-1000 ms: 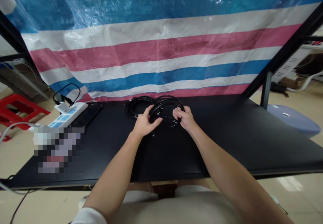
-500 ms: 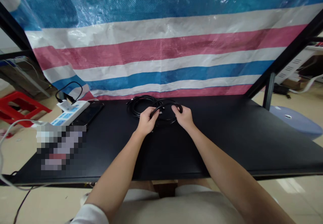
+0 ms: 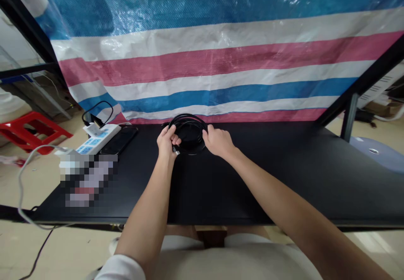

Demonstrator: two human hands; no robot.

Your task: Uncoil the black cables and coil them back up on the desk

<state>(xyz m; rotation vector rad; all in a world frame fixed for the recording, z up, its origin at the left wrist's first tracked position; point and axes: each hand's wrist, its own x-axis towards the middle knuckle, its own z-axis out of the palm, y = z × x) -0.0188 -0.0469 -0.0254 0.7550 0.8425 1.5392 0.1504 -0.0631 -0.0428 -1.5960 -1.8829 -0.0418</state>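
A coiled black cable [image 3: 189, 120] lies between my two hands over the black table [image 3: 208, 191], near its back edge. My left hand [image 3: 166, 141] is closed on the left side of the coil, its fingers curled. A metal cable plug [image 3: 177, 151] pokes out just below those fingers. On the coil's right side, my right hand [image 3: 219, 140] wraps round the loops with its thumb along the inner edge. Whether a second coil lies under the held loops I cannot tell.
To the left lie a white power strip [image 3: 97, 140] with chargers plugged in and a black phone [image 3: 121, 140]. A striped plastic sheet [image 3: 208, 65] hangs behind the table. On the floor stand a red stool [image 3: 41, 133] and a bluish lidded bin [image 3: 375, 151].
My hands have moved apart, the left one further left. The held loops have come together with the coil behind them into one wider ring. The view has shifted slightly.
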